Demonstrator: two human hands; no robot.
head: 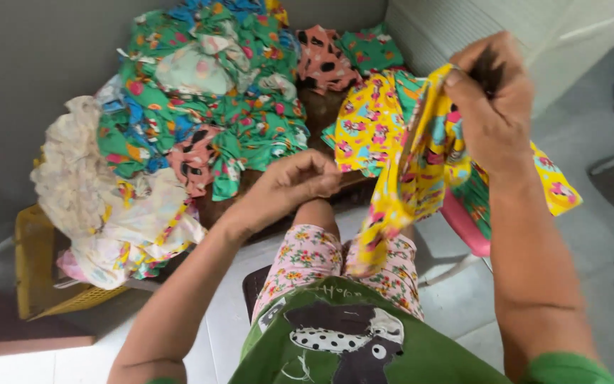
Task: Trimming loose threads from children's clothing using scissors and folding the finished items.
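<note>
Right now the person's right hand [490,107] is raised, its grip clenched on the top edge of a yellow printed garment [421,171]. Thumb and fingers pinch the cloth, w/ something dark just inside the grip that I can't make out. The garment hangs down from that grip, its lower end draping onto the lap just below, over the pink floral shorts [321,259].

Left hand [289,185] sits lower and to the left of that grip, fingers curled in loosely. Can't tell if it holds anything; it looks empty, resting near the knee and not touching the yellow cloth.

Beyond the left hand, a big heap of green printed garments [214,92] is piled on a low brown counter [321,110], w/ a salmon-pink spotted piece [321,57] at the far side of the pile. Between that heap and the right-hand grip lies another yellow printed piece [367,121], flat, partly over a green one.

Far left of both hands stands a yellow plastic basket [37,270]. Spilling out over its rim is a pale cream and white bundle of cloth [101,206], w/ bits of coloured trim. What lies deeper in the basket is hidden.

Under the right forearm, just past the hanging garment, a pink stool seat [463,224] shows, w/ more yellow and green fabric on it.
</note>
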